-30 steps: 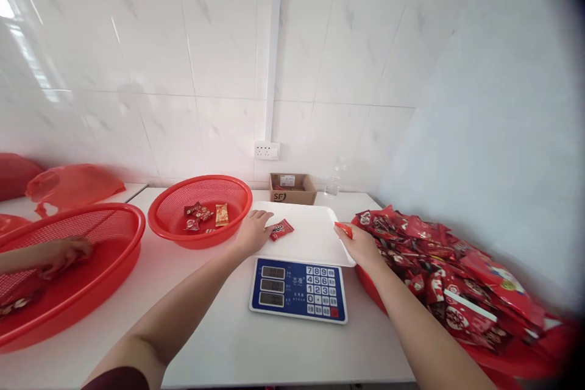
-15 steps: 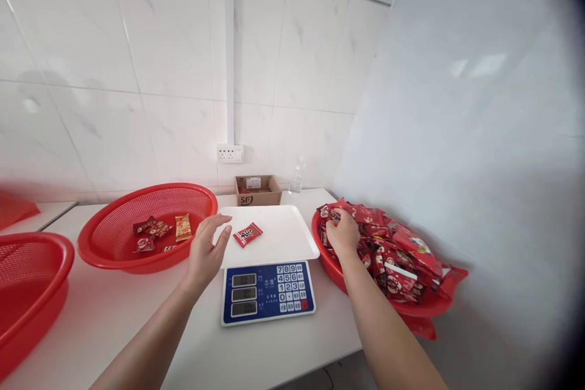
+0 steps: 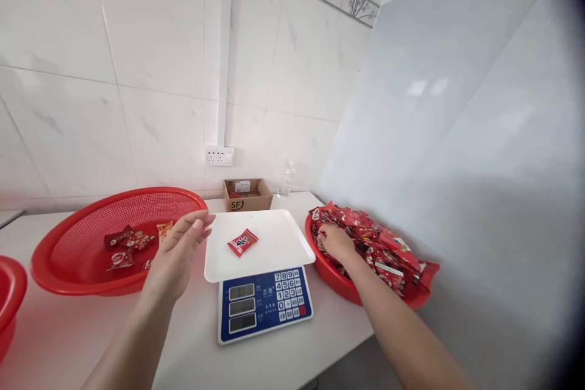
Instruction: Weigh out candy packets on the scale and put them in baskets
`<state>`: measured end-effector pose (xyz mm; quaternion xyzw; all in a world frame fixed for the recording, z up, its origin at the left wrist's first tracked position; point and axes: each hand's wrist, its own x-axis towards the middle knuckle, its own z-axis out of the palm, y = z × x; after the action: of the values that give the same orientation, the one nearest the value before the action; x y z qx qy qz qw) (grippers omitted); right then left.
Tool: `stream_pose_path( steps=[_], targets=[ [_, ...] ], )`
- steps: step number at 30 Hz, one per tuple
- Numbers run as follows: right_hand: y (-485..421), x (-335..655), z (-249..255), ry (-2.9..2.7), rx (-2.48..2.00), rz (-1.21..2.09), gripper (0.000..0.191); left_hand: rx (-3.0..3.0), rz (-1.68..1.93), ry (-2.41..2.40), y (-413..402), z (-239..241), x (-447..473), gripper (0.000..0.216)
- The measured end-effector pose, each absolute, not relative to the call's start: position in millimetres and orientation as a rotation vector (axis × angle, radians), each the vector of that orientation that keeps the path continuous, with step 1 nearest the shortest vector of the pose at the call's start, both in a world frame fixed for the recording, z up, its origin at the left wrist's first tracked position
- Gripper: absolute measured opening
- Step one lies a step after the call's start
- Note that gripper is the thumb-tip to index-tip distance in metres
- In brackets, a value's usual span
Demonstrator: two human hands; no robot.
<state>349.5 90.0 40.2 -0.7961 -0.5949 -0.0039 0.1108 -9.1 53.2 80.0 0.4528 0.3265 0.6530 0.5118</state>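
A white-topped electronic scale (image 3: 278, 256) stands in front of me, with one red snack packet (image 3: 243, 242) lying on its pan. My left hand (image 3: 176, 253) hovers between the left basket and the scale pan, fingers stretched out and nothing held. On the right, my right hand (image 3: 337, 241) reaches into a red basket (image 3: 329, 275) heaped with red snack packets (image 3: 365, 231). Its fingers are bent and pinched at a small packet near the basket's left side; the fingertips are partly hidden. Digits show dimly on the scale's display (image 3: 242, 306).
A red mesh basket (image 3: 68, 256) at left holds several snack packets (image 3: 128, 241). Part of another red basket (image 3: 9, 298) shows at the left edge. Behind the scale are a small cardboard box (image 3: 247, 202) and a clear plastic bottle (image 3: 286, 181), near a wall socket (image 3: 220, 156).
The view has shifted, so the baskets and scale appear elsewhere in the picture. My left hand's fingers have drawn closer together. My right hand stays in the right basket, its fingertips turned lower among the packets.
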Motion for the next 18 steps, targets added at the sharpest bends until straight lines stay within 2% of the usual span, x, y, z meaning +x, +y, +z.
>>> stream_pose_path(
  steps=[8, 15, 18],
  targets=[
    [90, 396, 89, -1.667, -2.388, -0.177, 0.032, 0.946, 1.479, 0.632, 63, 79, -18, 0.029],
    [91, 413, 85, -1.778, -2.371, -0.215, 0.031, 0.955, 1.453, 0.6, 61, 79, -18, 0.027],
    [95, 423, 82, -1.743, -2.372, -0.332, 0.041, 0.949, 1.462, 0.603, 60, 80, -19, 0.027]
  ],
)
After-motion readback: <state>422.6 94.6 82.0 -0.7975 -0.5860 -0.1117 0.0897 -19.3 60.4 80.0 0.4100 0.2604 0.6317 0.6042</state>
